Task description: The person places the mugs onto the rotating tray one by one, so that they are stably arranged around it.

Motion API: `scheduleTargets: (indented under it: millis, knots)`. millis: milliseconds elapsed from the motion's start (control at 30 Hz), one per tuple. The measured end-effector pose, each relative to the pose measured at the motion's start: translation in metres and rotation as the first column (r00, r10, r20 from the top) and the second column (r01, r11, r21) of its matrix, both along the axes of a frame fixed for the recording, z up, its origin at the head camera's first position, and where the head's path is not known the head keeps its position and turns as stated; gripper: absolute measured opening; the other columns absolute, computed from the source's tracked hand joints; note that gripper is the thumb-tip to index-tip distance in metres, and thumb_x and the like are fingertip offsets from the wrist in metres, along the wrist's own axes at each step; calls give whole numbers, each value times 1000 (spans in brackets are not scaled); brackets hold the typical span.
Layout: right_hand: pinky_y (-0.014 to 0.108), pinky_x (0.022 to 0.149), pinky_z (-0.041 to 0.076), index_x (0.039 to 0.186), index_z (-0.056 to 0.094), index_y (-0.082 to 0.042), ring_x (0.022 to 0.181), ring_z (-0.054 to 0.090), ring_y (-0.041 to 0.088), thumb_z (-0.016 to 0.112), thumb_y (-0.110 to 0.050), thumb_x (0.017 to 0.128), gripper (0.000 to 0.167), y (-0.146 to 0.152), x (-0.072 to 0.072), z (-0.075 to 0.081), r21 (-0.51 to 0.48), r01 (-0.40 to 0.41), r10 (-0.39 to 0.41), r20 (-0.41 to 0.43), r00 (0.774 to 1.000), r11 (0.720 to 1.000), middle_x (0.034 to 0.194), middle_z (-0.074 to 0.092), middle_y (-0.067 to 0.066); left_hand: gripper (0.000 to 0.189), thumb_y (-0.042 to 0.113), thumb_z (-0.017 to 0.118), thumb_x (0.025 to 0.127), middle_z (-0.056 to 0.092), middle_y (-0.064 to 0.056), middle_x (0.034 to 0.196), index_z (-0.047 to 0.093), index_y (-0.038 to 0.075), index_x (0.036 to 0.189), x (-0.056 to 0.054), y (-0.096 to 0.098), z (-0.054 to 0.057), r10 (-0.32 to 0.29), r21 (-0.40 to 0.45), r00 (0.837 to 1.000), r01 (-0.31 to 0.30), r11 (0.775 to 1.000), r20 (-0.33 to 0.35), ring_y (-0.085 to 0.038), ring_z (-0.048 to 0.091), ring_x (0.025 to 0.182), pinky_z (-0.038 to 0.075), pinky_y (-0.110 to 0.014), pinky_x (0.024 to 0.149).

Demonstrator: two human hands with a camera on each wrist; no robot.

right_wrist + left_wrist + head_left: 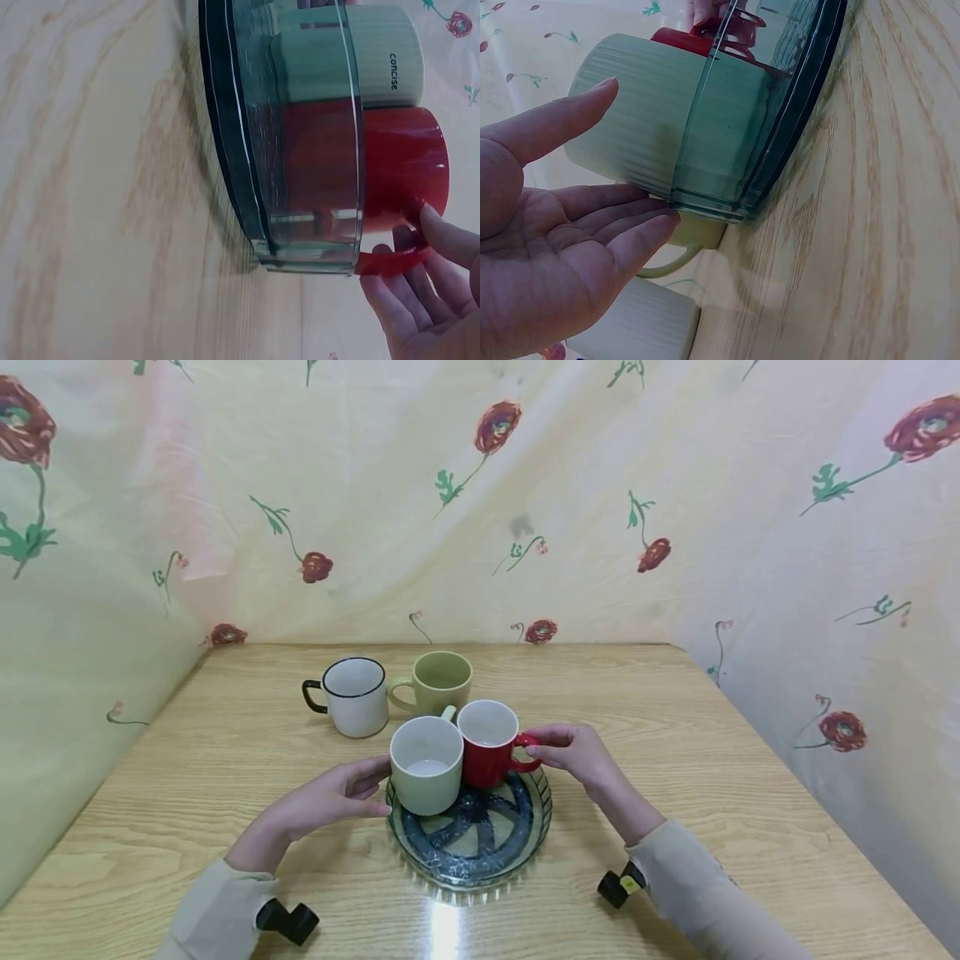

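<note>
A round glass dish (471, 866) with a dark blue patterned base stands on the table, a pale green ribbed mug (426, 777) and a red mug (483, 764) with a white inside upright in it, side by side. My right hand (576, 753) holds the red mug by its handle (391, 262), thumb on top and fingers curled below. My left hand (333, 797) is beside the pale green mug with its fingers extended and thumb apart. In the left wrist view, its fingertips (660, 219) are right at the glass rim and the mug's side.
Behind the dish stand a white mug (358, 706) with a black rim and handle and an olive green mug (442, 687), handle to the left. The wooden table (637, 693) meets a flowered cloth (390, 510) at the back and sides.
</note>
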State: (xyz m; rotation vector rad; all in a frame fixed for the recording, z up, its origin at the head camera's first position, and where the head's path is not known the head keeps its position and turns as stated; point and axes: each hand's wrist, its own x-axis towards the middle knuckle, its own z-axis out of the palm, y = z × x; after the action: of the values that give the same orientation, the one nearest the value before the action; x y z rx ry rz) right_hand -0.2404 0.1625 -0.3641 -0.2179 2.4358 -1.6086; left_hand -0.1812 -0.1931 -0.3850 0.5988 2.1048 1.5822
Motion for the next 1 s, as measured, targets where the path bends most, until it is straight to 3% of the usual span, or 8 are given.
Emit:
scheduleTargets:
  millis: [200, 333, 467, 667, 833, 1000]
  knots:
    - [34, 91, 59, 120, 65, 3, 92, 67, 10, 70, -15, 89, 36, 6, -2, 0, 75, -68, 70, -27, 997, 995, 111, 72, 16, 80, 13, 66, 91, 16, -32, 156, 16, -13, 148, 1, -1, 0, -7, -10, 1000, 7, 1000, -7, -46, 16, 146, 16, -53, 120]
    - [40, 96, 56, 125, 63, 1, 105, 68, 22, 70, -16, 89, 40, 14, -3, 0, 138, -130, 141, -71, 987, 982, 119, 69, 19, 79, 13, 65, 92, 17, -33, 156, 17, -14, 148, 1, -1, 1, -11, -16, 1000, 11, 1000, -19, -46, 16, 146, 16, -54, 120]
    - [43, 99, 54, 132, 56, 2, 122, 59, 35, 69, -13, 89, 48, 25, -3, -3, 153, -229, 244, -84, 966, 961, 130, 62, 22, 80, 14, 66, 92, 17, -33, 156, 17, -14, 148, 1, -1, 2, -12, -15, 1000, 12, 1000, -22, -46, 16, 146, 17, -54, 120]
    - [52, 112, 37, 148, 36, -1, 140, 38, 40, 72, -10, 86, 72, 40, -4, -9, 150, -419, 430, -50, 901, 896, 151, 41, 21, 81, 15, 66, 91, 15, -33, 156, 16, -14, 148, 2, -1, 2, -12, -12, 1000, 12, 1000, -10, -46, 16, 146, 17, -53, 119]
    - [51, 116, 23, 152, 23, 1, 147, 24, 38, 75, -13, 83, 87, 47, -6, -12, 146, -533, 542, -23, 840, 833, 158, 27, 20, 82, 15, 66, 91, 15, -33, 156, 16, -14, 148, 2, -1, 2, -15, -8, 1000, 15, 1000, -16, -46, 15, 146, 16, -53, 119]
    - [50, 117, 19, 153, 18, 1, 149, 19, 37, 77, -14, 81, 95, 47, -8, -15, 159, -571, 579, -4, 815, 805, 160, 22, 20, 81, 16, 66, 92, 16, -33, 156, 16, -14, 148, 2, 0, 2, -16, -10, 1000, 16, 1000, -22, -46, 15, 146, 16, -53, 119]
